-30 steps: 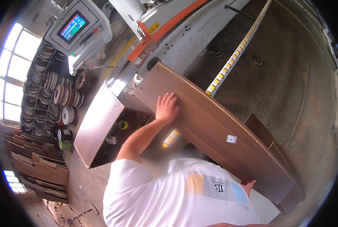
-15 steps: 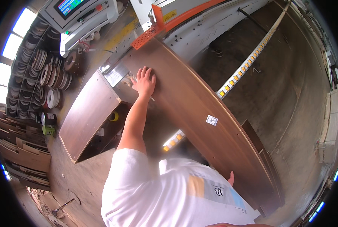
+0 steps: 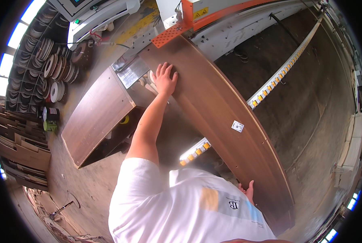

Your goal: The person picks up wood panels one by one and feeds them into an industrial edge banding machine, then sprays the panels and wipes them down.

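A long brown wooden panel [image 3: 213, 97] with a small white label [image 3: 237, 126] slants from the machine's orange perforated plate [image 3: 169, 35] at the far end down to my right side. My left hand [image 3: 165, 79] lies flat on it near the far end, fingers a little apart, by the left long edge. At the near end my right hand [image 3: 249, 192] grips the same long edge, thumb up on top; its fingers are partly hidden by the panel and my shirt. A roller rail [image 3: 195, 151] with yellow wheels passes beneath the panel.
Left of the panel stands a brown wooden box-like table [image 3: 98, 115] with an open side. A control console [image 3: 102, 18] stands at the far left, near racked rolls of edge banding [image 3: 51, 65]. Stacked boards [image 3: 21, 154] line the left. The rail continues [image 3: 276, 83] to the right.
The view has shifted, so machine and panel sit farther right. The darker boards seen beyond the panel's right edge no longer show. More of my right hand is visible at the panel's edge.
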Demonstrator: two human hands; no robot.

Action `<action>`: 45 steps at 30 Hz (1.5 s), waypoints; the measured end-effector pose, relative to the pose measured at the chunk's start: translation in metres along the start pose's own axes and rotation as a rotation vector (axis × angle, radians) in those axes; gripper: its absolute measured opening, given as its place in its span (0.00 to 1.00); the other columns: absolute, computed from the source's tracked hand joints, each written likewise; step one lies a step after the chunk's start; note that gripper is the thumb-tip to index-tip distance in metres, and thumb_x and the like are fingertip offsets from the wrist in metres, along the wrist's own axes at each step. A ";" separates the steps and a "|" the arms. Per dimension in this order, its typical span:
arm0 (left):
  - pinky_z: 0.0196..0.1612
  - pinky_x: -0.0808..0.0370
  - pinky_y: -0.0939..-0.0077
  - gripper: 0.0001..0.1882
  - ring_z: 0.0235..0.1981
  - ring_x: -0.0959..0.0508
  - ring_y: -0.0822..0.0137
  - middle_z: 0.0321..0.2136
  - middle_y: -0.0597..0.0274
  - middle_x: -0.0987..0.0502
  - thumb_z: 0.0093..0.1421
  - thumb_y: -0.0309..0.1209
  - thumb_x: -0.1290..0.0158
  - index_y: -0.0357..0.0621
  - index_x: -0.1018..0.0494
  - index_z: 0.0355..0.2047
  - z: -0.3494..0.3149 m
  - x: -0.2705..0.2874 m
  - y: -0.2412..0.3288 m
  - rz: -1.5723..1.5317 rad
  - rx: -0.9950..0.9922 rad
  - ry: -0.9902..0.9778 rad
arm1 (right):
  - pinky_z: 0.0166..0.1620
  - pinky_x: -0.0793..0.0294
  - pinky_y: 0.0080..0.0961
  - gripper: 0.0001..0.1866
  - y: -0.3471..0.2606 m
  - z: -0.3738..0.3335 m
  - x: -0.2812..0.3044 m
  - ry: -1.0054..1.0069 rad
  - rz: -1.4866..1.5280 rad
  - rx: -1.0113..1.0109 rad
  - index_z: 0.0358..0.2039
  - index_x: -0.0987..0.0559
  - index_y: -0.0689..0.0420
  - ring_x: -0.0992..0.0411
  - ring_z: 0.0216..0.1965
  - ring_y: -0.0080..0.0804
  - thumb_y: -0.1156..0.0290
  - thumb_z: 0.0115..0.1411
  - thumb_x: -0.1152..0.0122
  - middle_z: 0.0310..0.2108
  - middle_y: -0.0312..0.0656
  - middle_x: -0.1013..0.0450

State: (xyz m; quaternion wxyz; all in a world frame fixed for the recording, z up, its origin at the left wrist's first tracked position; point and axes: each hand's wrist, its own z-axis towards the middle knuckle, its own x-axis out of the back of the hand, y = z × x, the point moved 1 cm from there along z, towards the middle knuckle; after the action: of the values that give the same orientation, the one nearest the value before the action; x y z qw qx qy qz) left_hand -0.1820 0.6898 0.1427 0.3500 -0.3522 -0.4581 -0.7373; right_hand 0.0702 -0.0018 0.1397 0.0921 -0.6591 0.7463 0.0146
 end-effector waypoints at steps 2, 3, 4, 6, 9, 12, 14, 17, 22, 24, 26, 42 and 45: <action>0.69 0.54 0.35 0.25 0.70 0.43 0.58 0.65 0.66 0.34 0.60 0.46 0.45 0.55 0.27 0.56 0.006 -0.003 0.005 -0.008 -0.005 0.021 | 0.38 0.17 0.26 0.23 -0.005 -0.006 -0.022 0.072 -0.062 0.110 0.46 0.22 0.52 0.22 0.38 0.27 0.48 0.60 0.33 0.42 0.33 0.21; 0.69 0.54 0.35 0.25 0.70 0.43 0.58 0.65 0.66 0.34 0.60 0.46 0.44 0.55 0.26 0.56 0.009 -0.005 0.008 -0.014 0.005 0.024 | 0.38 0.17 0.26 0.23 -0.005 -0.011 -0.036 0.096 -0.041 0.151 0.46 0.22 0.52 0.22 0.38 0.27 0.48 0.60 0.33 0.42 0.33 0.21; 0.69 0.54 0.35 0.25 0.70 0.43 0.58 0.65 0.66 0.34 0.60 0.46 0.44 0.54 0.26 0.56 0.013 -0.008 0.012 -0.021 0.014 0.026 | 0.38 0.17 0.26 0.23 -0.005 -0.019 -0.053 0.119 -0.018 0.193 0.46 0.21 0.53 0.22 0.39 0.27 0.49 0.59 0.32 0.42 0.32 0.21; 0.69 0.55 0.35 0.25 0.70 0.43 0.58 0.65 0.66 0.33 0.60 0.46 0.44 0.54 0.26 0.56 0.018 -0.016 0.021 -0.048 0.021 0.028 | 0.40 0.17 0.25 0.23 -0.008 -0.021 -0.066 0.166 0.010 0.262 0.45 0.21 0.53 0.22 0.39 0.27 0.49 0.59 0.32 0.41 0.32 0.21; 0.69 0.55 0.35 0.25 0.70 0.43 0.58 0.65 0.66 0.34 0.60 0.46 0.44 0.54 0.26 0.56 0.026 -0.026 0.029 -0.061 0.030 0.037 | 0.42 0.18 0.24 0.24 -0.026 -0.012 -0.075 0.214 0.021 0.316 0.45 0.21 0.52 0.23 0.41 0.27 0.48 0.58 0.31 0.42 0.32 0.21; 0.69 0.56 0.34 0.25 0.70 0.43 0.58 0.65 0.66 0.33 0.60 0.46 0.44 0.54 0.26 0.56 0.037 -0.037 0.043 -0.079 0.024 0.042 | 0.46 0.20 0.23 0.25 -0.046 0.000 -0.079 0.270 0.046 0.329 0.47 0.22 0.50 0.24 0.44 0.26 0.48 0.56 0.29 0.45 0.31 0.23; 0.69 0.56 0.34 0.25 0.70 0.43 0.58 0.64 0.65 0.33 0.60 0.45 0.44 0.54 0.26 0.56 0.047 -0.048 0.055 -0.080 0.022 0.049 | 0.47 0.21 0.22 0.25 -0.061 0.006 -0.088 0.280 0.047 0.341 0.48 0.22 0.50 0.25 0.45 0.26 0.48 0.57 0.29 0.46 0.31 0.23; 0.68 0.55 0.32 0.24 0.70 0.43 0.57 0.64 0.64 0.33 0.60 0.45 0.44 0.53 0.26 0.55 0.062 -0.066 0.071 -0.091 0.011 0.062 | 0.48 0.22 0.21 0.26 -0.083 0.019 -0.093 0.236 0.040 0.405 0.50 0.23 0.50 0.26 0.48 0.24 0.49 0.58 0.30 0.47 0.30 0.24; 0.66 0.52 0.30 0.22 0.69 0.41 0.56 0.63 0.64 0.32 0.61 0.44 0.44 0.55 0.26 0.55 0.089 -0.101 0.096 -0.068 -0.072 0.081 | 0.52 0.25 0.27 0.30 -0.115 0.037 -0.108 0.199 0.010 0.535 0.56 0.27 0.52 0.29 0.53 0.32 0.50 0.60 0.32 0.54 0.38 0.29; 0.64 0.50 0.30 0.22 0.68 0.40 0.57 0.62 0.66 0.31 0.61 0.44 0.44 0.57 0.27 0.54 0.100 -0.117 0.102 -0.059 -0.150 0.109 | 0.58 0.28 0.37 0.35 -0.123 0.041 -0.108 0.138 -0.045 0.600 0.63 0.32 0.53 0.33 0.60 0.41 0.50 0.61 0.33 0.61 0.47 0.35; 0.62 0.44 0.32 0.22 0.66 0.37 0.57 0.60 0.67 0.29 0.60 0.44 0.44 0.59 0.27 0.54 0.112 -0.130 0.099 -0.034 -0.270 0.136 | 0.63 0.35 0.49 0.39 -0.124 0.027 -0.123 0.051 -0.172 0.653 0.69 0.41 0.53 0.39 0.67 0.46 0.50 0.64 0.37 0.66 0.51 0.40; 0.46 0.24 0.73 0.12 0.40 0.20 0.66 0.39 0.61 0.18 0.62 0.24 0.45 0.41 0.22 0.47 -0.212 -0.082 0.338 -0.962 -0.516 -1.079 | 0.39 0.25 0.40 0.15 0.129 0.048 0.126 0.206 -1.207 0.548 0.31 0.16 0.54 0.21 0.34 0.42 0.58 0.62 0.46 0.31 0.44 0.19; 0.42 0.23 0.74 0.11 0.36 0.19 0.69 0.34 0.59 0.17 0.64 0.28 0.46 0.44 0.21 0.45 -0.311 -0.109 0.342 -0.704 -0.603 -1.431 | 0.39 0.25 0.39 0.17 0.128 0.033 0.153 0.247 -1.029 0.453 0.32 0.16 0.54 0.21 0.35 0.41 0.55 0.63 0.46 0.32 0.43 0.19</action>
State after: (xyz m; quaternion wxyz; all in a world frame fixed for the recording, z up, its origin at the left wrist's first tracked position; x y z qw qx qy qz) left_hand 0.0985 0.3095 0.0941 -0.3821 -0.6484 -0.4359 -0.4935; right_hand -0.0691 -0.1302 0.0709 0.1384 -0.8981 0.3191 -0.2693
